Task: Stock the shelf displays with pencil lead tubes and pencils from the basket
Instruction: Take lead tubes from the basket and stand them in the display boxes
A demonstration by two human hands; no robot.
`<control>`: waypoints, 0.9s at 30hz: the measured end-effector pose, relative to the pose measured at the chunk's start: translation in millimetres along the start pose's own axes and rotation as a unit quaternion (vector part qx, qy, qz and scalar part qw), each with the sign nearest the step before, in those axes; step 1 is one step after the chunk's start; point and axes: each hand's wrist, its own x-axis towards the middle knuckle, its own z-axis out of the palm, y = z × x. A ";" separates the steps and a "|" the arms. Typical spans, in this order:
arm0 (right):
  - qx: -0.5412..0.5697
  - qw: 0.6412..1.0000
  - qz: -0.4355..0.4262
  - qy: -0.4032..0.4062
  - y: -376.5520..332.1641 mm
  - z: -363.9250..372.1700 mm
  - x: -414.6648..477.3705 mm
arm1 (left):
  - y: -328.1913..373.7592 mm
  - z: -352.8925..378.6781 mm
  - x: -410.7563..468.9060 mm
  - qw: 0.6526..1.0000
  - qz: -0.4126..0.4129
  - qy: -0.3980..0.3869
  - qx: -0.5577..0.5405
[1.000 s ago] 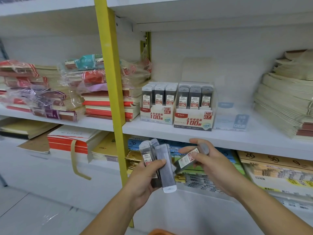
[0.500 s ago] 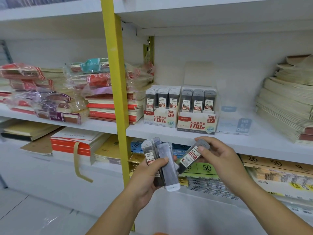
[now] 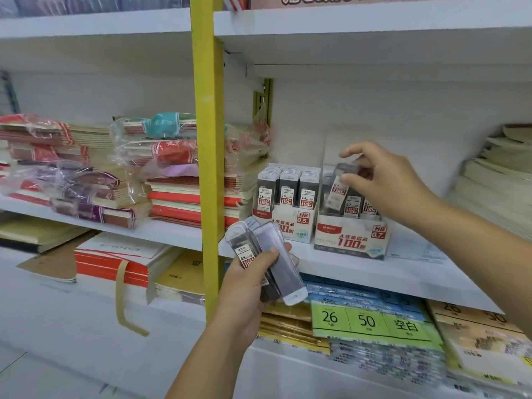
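Observation:
Two cardboard display boxes of pencil lead tubes stand on the middle shelf: one marked HB 0.5 (image 3: 288, 226) and, to its right, one marked HB 0.7 (image 3: 352, 240). My right hand (image 3: 383, 182) pinches a single lead tube (image 3: 341, 187), tilted, just above the left front of the HB 0.7 box. Lower down, in front of the shelf edge, my left hand (image 3: 247, 286) grips a bunch of several lead tubes (image 3: 270, 260); one label reads 0.5. No basket or pencils are in view.
A yellow upright post (image 3: 208, 156) runs just left of my left hand. Stacks of wrapped notebooks (image 3: 172, 174) fill the shelf to the left, paper stacks (image 3: 501, 180) the right. A small clear box (image 3: 417, 249) sits beside the HB 0.7 box. Label sheets (image 3: 371, 321) lie below.
My right hand has risen from beside the left hand's bunch up to the HB 0.7 box, carrying one tube. The left hand keeps its bunch. The camera has moved closer.

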 end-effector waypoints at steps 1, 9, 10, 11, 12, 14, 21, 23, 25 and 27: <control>0.000 1.000 0.014 -0.020 1.6 4.9 3.9 | -1.0 -0.7 2.1 1.000 0.000 0.005 0.002; -0.214 0.977 -0.004 0.012 15.6 23.8 5.1 | -4.0 -0.8 6.3 1.000 -0.008 -0.004 0.030; -0.208 0.978 -0.010 0.025 13.8 23.7 -0.7 | -3.7 -0.1 6.0 0.999 -0.009 -0.006 0.036; -0.180 0.982 -0.022 0.041 9.7 23.7 -9.6 | -3.5 0.8 5.5 0.999 -0.010 -0.008 0.040; -0.132 0.989 -0.035 0.053 4.2 24.0 -22.1 | -3.6 2.1 4.9 0.999 -0.012 -0.009 0.042; -0.006 0.998 -0.055 0.031 -8.8 29.2 -55.5 | -4.8 4.5 3.3 0.999 -0.018 -0.006 0.043; 0.198 0.971 0.041 -0.124 -17.3 75.9 -129.9 | -14.3 14.1 -7.3 0.998 -0.049 0.020 0.046; 0.249 0.958 0.078 -0.123 -11.6 79.9 -135.6 | -15.4 16.1 -12.3 0.997 -0.052 0.019 0.059; 0.295 0.940 0.115 -0.130 -7.0 81.1 -141.1 | -16.2 17.9 -16.9 0.996 -0.056 0.017 0.073; 0.311 0.931 0.135 -0.137 -4.7 81.3 -144.4 | -15.7 18.7 -20.2 0.996 -0.056 0.006 0.076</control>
